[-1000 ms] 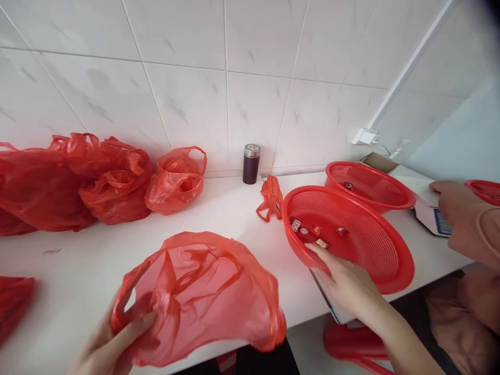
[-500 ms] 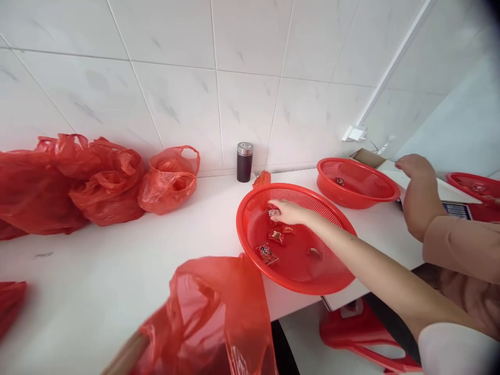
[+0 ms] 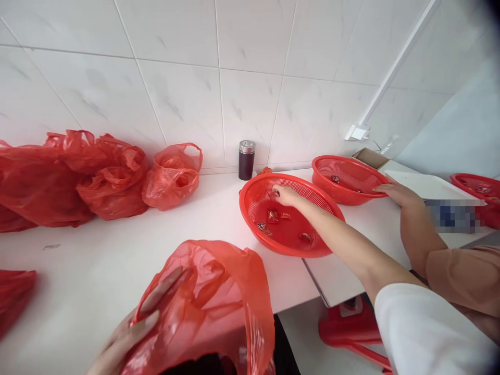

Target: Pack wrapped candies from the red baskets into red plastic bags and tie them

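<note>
My left hand [image 3: 130,330] grips the rim of a thin red plastic bag [image 3: 219,297] at the near edge of the white counter [image 3: 97,260], holding its mouth open. My right hand [image 3: 285,195] reaches into a red mesh basket [image 3: 252,185]. Its fingers are curled around a small wrapped candy at the basket's far-left inner wall. A few more wrapped candies [image 3: 272,215] lie on the basket's bottom. Part of the basket hangs over the counter's edge.
Filled red bags [image 3: 109,177] are piled against the tiled wall at left, and another red bag [image 3: 13,297] lies at the left edge. A dark flask [image 3: 246,159] stands by the wall. A co-worker's hand [image 3: 398,194] touches a second red basket [image 3: 326,162]. A red stool [image 3: 351,328] stands below.
My right hand has moved further to the basket's far-left side and closed on a candy. My left hand has raised the bag's mouth. The co-worker's hand has come down to the second basket.
</note>
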`<state>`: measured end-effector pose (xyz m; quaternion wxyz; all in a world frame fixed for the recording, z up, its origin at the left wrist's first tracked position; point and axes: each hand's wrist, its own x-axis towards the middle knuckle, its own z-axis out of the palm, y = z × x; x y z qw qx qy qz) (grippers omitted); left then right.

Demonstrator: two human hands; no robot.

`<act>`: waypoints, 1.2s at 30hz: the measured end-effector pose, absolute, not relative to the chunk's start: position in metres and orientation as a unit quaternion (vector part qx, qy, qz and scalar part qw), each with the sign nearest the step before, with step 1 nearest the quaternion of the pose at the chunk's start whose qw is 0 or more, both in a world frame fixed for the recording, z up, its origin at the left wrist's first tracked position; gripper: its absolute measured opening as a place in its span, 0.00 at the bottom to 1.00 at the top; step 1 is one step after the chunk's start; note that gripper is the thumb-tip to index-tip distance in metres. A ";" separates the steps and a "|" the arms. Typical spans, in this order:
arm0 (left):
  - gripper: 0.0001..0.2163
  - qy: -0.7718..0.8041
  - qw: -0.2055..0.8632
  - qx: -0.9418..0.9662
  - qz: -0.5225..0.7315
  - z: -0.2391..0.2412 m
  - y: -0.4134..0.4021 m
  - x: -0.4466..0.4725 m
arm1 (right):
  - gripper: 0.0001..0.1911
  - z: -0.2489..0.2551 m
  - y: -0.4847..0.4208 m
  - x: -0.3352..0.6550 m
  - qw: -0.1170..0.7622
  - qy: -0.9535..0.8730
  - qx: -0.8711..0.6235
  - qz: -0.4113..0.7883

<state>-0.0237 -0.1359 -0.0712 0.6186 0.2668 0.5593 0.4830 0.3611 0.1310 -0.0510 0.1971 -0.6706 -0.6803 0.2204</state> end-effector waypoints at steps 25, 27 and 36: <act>0.33 0.617 0.531 0.290 0.504 -0.053 -0.147 0.000 | 0.33 -0.047 -0.006 0.234 -0.029 -0.818 -0.392 0.419; 0.34 0.635 0.508 0.308 0.494 -0.054 -0.143 -0.004 | 0.35 -0.036 -0.004 0.238 -0.056 -0.828 -0.391 0.399; 0.32 0.685 0.455 0.378 0.425 -0.069 -0.141 0.005 | 0.30 -0.035 -0.013 0.244 0.107 -0.773 -0.378 0.498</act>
